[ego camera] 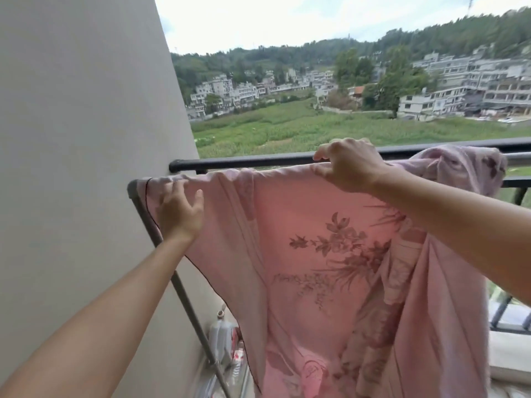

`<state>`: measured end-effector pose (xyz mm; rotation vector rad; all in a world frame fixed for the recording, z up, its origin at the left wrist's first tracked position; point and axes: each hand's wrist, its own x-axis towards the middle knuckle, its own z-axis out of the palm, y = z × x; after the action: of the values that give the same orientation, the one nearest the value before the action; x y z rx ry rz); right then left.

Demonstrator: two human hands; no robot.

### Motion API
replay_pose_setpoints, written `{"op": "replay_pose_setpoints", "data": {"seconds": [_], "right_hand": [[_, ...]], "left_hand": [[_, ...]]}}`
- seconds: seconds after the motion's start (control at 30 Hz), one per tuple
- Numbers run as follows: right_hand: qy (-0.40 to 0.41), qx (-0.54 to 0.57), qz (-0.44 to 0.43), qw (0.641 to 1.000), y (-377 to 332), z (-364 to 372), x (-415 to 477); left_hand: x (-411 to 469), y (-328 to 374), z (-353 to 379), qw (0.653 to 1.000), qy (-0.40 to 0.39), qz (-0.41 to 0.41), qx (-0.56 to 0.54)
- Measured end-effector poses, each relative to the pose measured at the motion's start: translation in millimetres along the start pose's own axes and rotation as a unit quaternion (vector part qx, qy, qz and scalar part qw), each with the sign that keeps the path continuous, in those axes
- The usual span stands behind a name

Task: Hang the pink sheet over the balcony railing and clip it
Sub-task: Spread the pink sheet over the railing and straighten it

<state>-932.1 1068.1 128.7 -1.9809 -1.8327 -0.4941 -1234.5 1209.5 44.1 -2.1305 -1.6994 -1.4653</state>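
The pink sheet (310, 214), printed with dark flowers, hangs over a grey rack bar just in front of the black balcony railing (244, 161). Its right end is bunched up over the railing. My left hand (179, 209) is at the sheet's left end near the bar's corner, with its fingers hooked over the covered top edge and the thumb spread. My right hand (349, 165) grips the top fold of the sheet further right, the fingers curled over the bar. No clip is in view.
A beige wall (86, 139) closes off the left side. The rack's grey leg (178, 285) slants down along it. A plastic bottle (219, 337) and packaging stand on the floor below. Beyond the railing lie fields and buildings.
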Motion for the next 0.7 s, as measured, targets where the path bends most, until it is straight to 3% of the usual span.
{"op": "replay_pose_setpoints", "data": {"seconds": [0.07, 0.13, 0.27, 0.33, 0.4, 0.47, 0.57, 0.63, 0.7], "right_hand": [[0.010, 0.023, -0.023, 0.999, -33, 11, 14], [0.017, 0.046, -0.045, 0.998, -67, 23, 30], [0.004, 0.091, -0.065, 0.994, -127, 51, 64], [-0.013, 0.079, -0.051, 0.995, -147, 68, 77], [-0.006, 0.071, -0.038, 0.997, -156, 80, 80], [0.030, 0.098, -0.021, 0.995, -155, 84, 79], [0.086, 0.125, 0.027, 0.988, -139, 76, 85], [0.105, 0.117, 0.076, 0.985, -125, 66, 100], [0.133, 0.115, 0.131, 0.976, -113, 53, 125]], "left_hand": [[6, -41, -9, 0.986, -0.036, -0.163, -0.025], [12, -74, -13, 0.957, -0.107, -0.262, -0.064], [30, -102, -12, 0.901, -0.157, -0.333, -0.227], [32, -102, -8, 0.845, -0.234, -0.359, -0.320], [24, -100, 2, 0.824, -0.300, -0.348, -0.333], [19, -96, 6, 0.858, -0.256, -0.314, -0.315], [46, -92, -14, 0.947, -0.079, -0.209, -0.230], [89, -87, -37, 0.973, 0.010, -0.140, -0.184], [140, -72, -55, 0.977, 0.047, -0.106, -0.180]]}}
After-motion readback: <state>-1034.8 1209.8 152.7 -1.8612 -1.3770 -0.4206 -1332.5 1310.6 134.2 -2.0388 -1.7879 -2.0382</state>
